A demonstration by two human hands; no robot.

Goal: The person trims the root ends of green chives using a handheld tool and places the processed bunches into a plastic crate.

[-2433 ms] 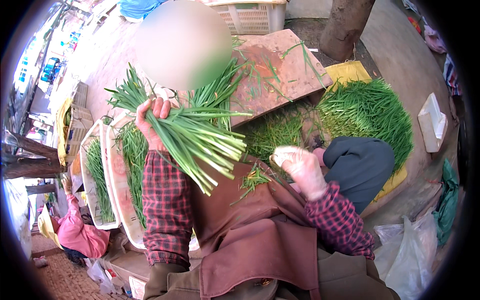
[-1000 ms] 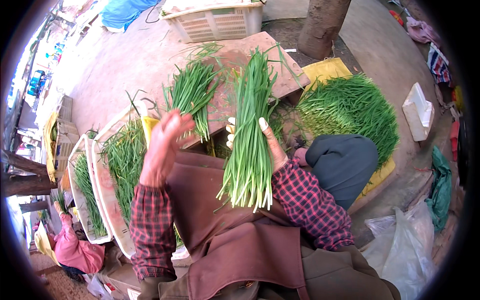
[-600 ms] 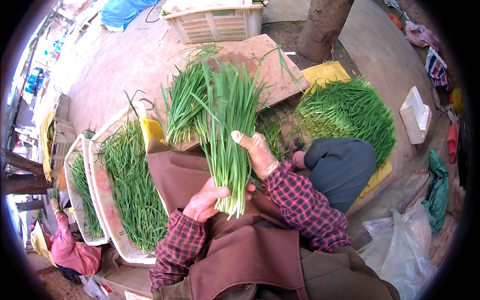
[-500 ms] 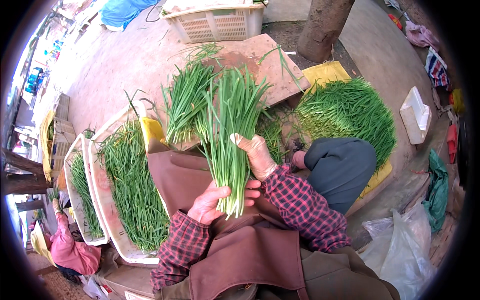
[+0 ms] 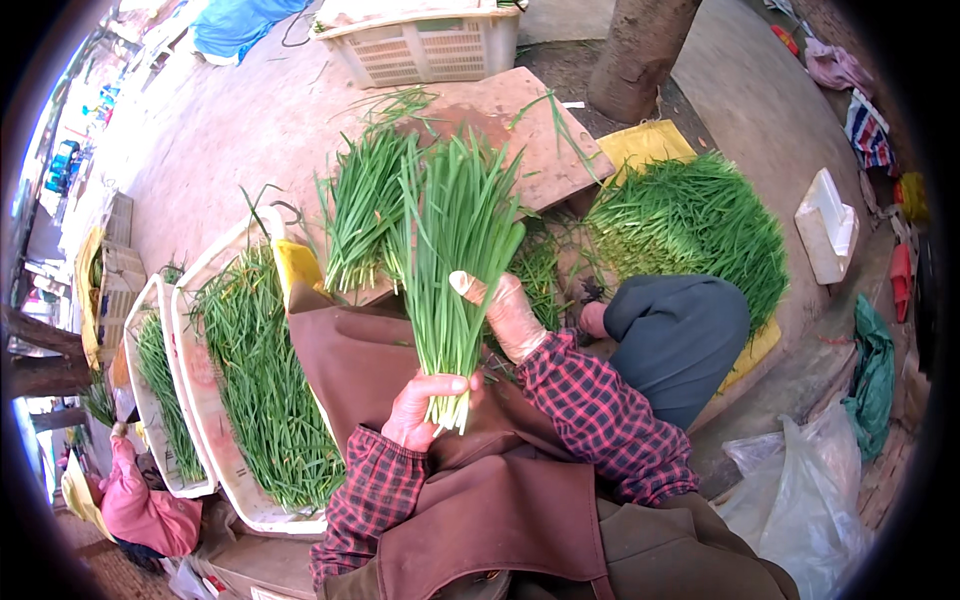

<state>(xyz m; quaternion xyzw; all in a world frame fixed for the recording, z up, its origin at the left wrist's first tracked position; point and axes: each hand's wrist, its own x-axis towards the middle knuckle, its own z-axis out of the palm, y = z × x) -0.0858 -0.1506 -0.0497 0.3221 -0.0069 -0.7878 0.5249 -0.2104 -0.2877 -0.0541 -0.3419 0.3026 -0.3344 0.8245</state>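
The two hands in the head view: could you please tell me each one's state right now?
Left hand: closed around the pale ends of the green bunch.
Right hand: holding that bunch higher up, fingers hidden behind.

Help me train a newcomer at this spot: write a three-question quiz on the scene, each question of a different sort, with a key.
1. Multiple choice: where does the left hand grip the green bundle?
a) at the leaf tips
b) near the pale stem ends
c) nowhere; it is not touching it

2. True or false: the large pile of greens on the right lies on a yellow sheet.

3. Count: how many long white tubs stand side by side on the left, nearest the apron?

Key: 1: b. 2: true. 3: two.
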